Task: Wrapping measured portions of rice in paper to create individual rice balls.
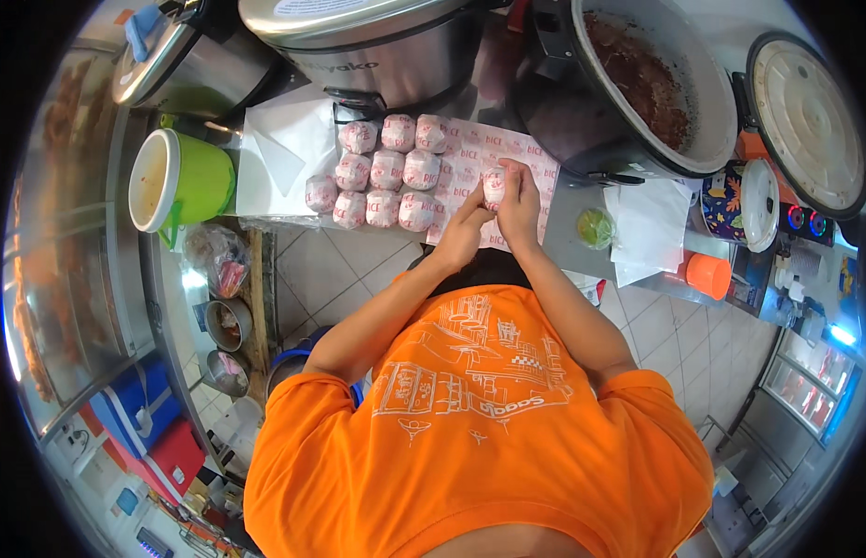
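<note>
Both hands hold one small white paper-wrapped packet [493, 188] with red print, over the sheets at the counter's middle. My left hand [463, 231] grips it from the lower left, and my right hand [519, 206] closes on it from the right. Beneath lies a stack of pink-and-white printed wrapping paper [535, 167]. Left of my hands, several finished-looking wrapped packets [386, 171] stand close together in rough rows, some of them on the paper's left side. What the paper encloses is hidden.
A large open cooker pot [721, 102] with brown residue stands back right, its lid [805, 126] beside it. A steel cooker [386, 70] is behind the packets. A green bucket [210, 177] stands left. White sheets [654, 223], an orange cup [708, 276] and a patterned pot [731, 200] lie right.
</note>
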`<action>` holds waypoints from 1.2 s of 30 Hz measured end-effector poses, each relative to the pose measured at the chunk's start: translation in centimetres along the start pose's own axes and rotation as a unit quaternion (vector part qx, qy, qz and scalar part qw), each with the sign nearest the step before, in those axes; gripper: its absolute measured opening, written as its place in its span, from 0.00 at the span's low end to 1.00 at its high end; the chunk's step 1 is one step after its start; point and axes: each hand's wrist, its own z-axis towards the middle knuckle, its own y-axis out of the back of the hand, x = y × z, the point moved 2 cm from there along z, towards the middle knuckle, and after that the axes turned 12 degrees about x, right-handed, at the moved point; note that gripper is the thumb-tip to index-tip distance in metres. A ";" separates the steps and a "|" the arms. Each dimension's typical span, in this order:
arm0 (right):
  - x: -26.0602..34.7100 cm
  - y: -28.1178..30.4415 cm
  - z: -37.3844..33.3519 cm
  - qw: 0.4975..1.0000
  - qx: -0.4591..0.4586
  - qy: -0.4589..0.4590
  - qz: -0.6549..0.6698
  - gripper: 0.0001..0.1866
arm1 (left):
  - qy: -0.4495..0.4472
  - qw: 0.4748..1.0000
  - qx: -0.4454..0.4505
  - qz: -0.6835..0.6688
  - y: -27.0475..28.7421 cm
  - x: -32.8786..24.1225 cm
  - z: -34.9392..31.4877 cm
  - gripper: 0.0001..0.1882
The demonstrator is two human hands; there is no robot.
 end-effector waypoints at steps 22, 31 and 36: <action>-2.3 -3.1 1.0 0.978 0.147 0.068 -0.134 0.21 | 0.043 0.991 0.022 0.122 13.5 -2.4 -1.0 0.35; -7.7 18.7 -2.4 0.787 -0.019 -0.221 -0.576 0.39 | 0.142 0.928 -0.073 0.338 17.6 -2.4 -0.7 0.36; -8.5 19.0 -1.9 0.800 0.064 -0.253 -0.540 0.44 | 0.114 0.862 -0.092 0.485 17.6 -1.1 -0.4 0.35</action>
